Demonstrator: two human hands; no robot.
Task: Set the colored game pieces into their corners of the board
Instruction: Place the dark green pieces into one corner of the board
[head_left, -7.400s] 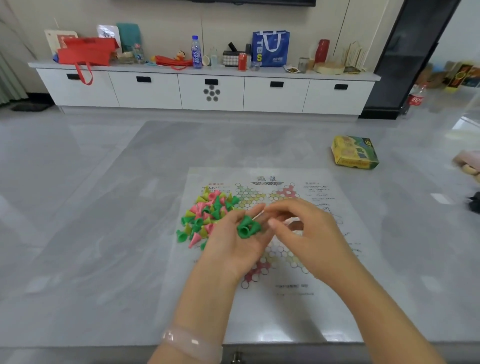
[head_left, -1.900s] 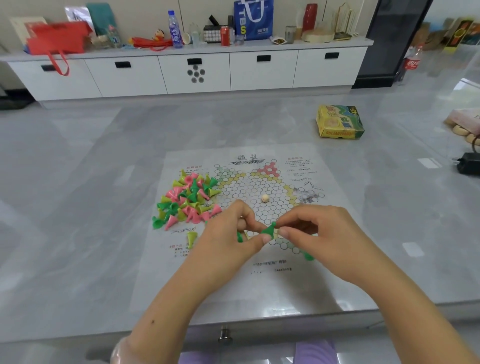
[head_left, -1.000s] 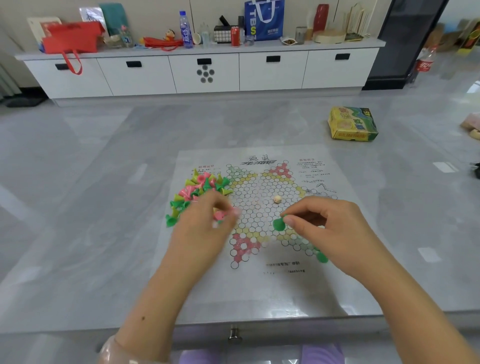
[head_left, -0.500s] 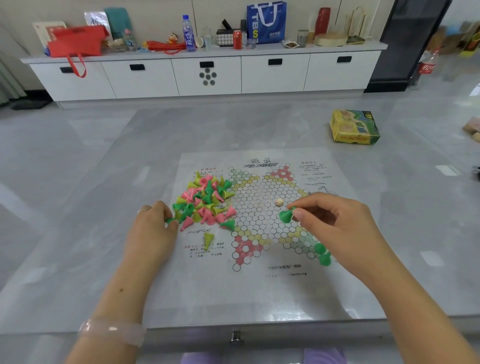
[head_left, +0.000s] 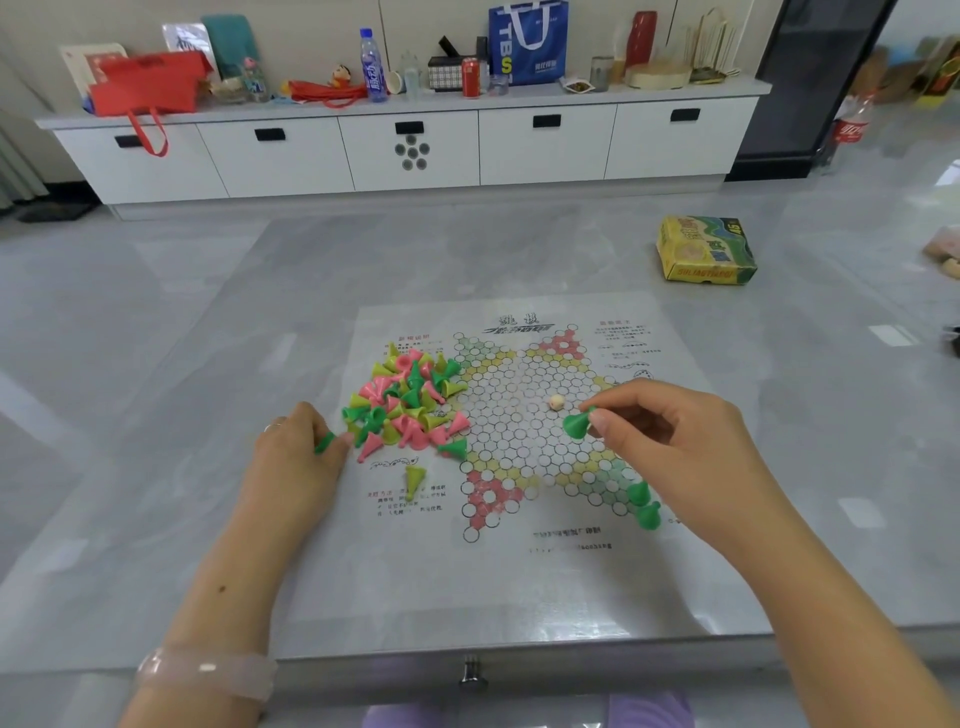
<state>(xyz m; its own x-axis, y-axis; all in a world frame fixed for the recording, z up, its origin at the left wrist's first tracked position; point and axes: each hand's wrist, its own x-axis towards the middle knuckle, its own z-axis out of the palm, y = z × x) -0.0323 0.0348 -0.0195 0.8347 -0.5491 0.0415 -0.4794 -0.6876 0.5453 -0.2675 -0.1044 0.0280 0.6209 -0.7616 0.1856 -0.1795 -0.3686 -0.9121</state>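
I see a green piece pinched in my right hand above the board, mid-placement; two green pieces already stand in the near-right green corner. My left hand grips another green piece at the pile. Next: lower it onto a free green-corner cell.

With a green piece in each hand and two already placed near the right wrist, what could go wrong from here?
1. The right hand, holding a green piece, has its wrist right beside the two placed green pieces; lowering it may topple them.
2. The left hand grips a piece at the edge of the loose pile; pulling away may scatter pieces onto the board.
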